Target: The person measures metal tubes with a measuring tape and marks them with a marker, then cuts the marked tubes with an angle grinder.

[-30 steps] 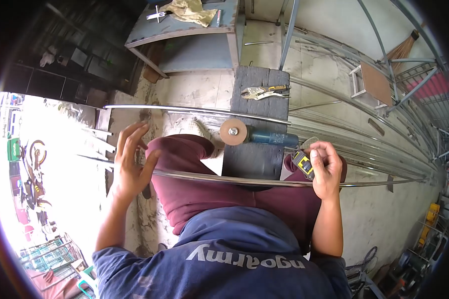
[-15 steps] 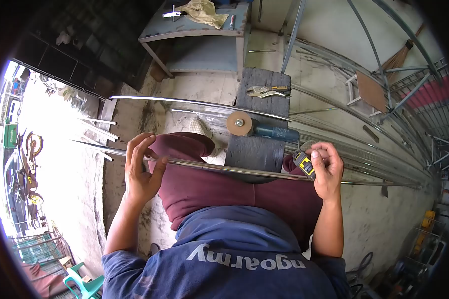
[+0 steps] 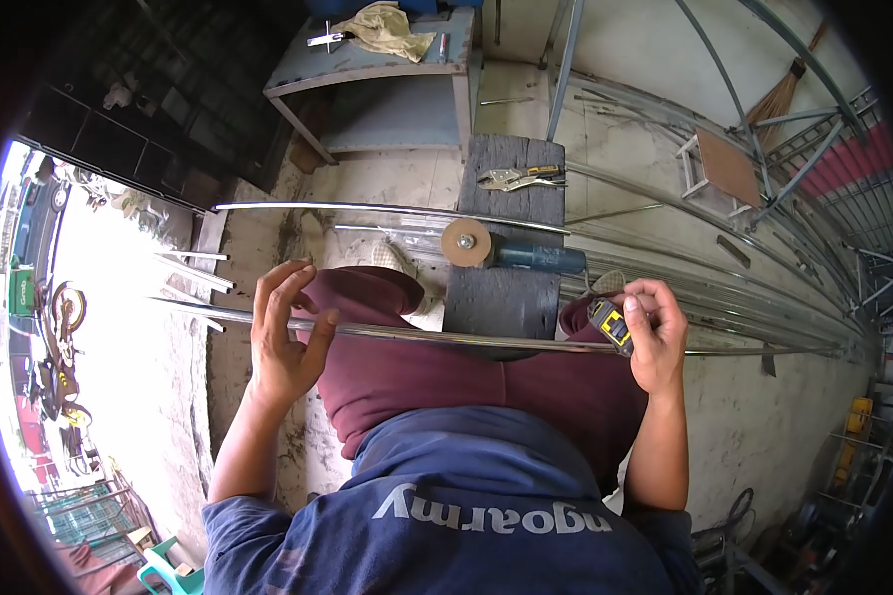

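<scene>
A long shiny metal tube (image 3: 446, 337) lies across my thighs, running past both sides of my lap. My left hand (image 3: 286, 332) is curled round it near my left knee, thumb on the near side and fingers bent over the far side. In my right hand (image 3: 655, 332) is a black and yellow tape measure (image 3: 610, 326), held between thumb and fingers right above the tube. Beyond the tube, an angle grinder (image 3: 536, 258) with a brown disc (image 3: 465, 242) lies on a dark wooden block (image 3: 501, 307). Locking pliers (image 3: 521, 179) rest farther up the same block.
Another metal tube (image 3: 367, 207) crosses the block behind the grinder. Several long tubes (image 3: 724, 317) lie on the floor to the right. A metal table (image 3: 367, 74) with a cloth stands at the back, and a small stool (image 3: 726, 167) at the right near a metal frame (image 3: 556, 79).
The camera view has shifted slightly, so the surroundings sit a little differently. The tape measure has moved slightly right with my right hand. My left hand stays at the same stretch of tube.
</scene>
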### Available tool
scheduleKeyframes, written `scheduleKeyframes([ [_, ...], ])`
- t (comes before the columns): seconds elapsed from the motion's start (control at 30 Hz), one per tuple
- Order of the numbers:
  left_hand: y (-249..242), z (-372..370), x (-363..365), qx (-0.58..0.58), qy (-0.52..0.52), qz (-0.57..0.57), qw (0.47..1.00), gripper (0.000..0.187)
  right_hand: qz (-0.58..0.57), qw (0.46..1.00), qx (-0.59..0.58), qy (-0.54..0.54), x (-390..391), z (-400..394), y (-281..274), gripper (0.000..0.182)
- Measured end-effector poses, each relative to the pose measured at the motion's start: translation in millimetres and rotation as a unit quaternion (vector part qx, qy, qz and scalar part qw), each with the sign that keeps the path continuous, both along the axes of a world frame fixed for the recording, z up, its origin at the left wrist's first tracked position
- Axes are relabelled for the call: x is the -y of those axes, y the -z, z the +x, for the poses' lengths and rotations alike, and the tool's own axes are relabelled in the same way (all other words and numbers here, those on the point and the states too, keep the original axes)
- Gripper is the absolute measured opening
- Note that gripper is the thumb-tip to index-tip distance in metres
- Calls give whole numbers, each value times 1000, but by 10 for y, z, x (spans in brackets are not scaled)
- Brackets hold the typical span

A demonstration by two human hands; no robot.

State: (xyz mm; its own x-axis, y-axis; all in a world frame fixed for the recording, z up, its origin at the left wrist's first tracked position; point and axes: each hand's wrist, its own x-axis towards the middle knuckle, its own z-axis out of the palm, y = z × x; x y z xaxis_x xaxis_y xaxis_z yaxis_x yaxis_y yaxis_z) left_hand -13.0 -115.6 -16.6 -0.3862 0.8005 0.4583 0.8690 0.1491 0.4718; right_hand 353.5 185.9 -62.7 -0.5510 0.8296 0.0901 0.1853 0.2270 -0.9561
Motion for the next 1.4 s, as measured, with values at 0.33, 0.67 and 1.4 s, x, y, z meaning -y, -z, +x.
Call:
scheduleKeyframes([
  [0.33, 32, 27, 23, -1, -10, -18, 1000, 55, -31, 999, -22, -7, -168, -261, 103, 28],
  [0.67, 115, -142, 69, -42, -18, -19, 999, 57, -285, 952, 99, -61, -1637, -1509, 940, 50],
  [1.4, 519, -912, 214, -179, -119, -134, 967, 46, 294, 792, 440, -304, -2435, -2771, 2076, 117],
])
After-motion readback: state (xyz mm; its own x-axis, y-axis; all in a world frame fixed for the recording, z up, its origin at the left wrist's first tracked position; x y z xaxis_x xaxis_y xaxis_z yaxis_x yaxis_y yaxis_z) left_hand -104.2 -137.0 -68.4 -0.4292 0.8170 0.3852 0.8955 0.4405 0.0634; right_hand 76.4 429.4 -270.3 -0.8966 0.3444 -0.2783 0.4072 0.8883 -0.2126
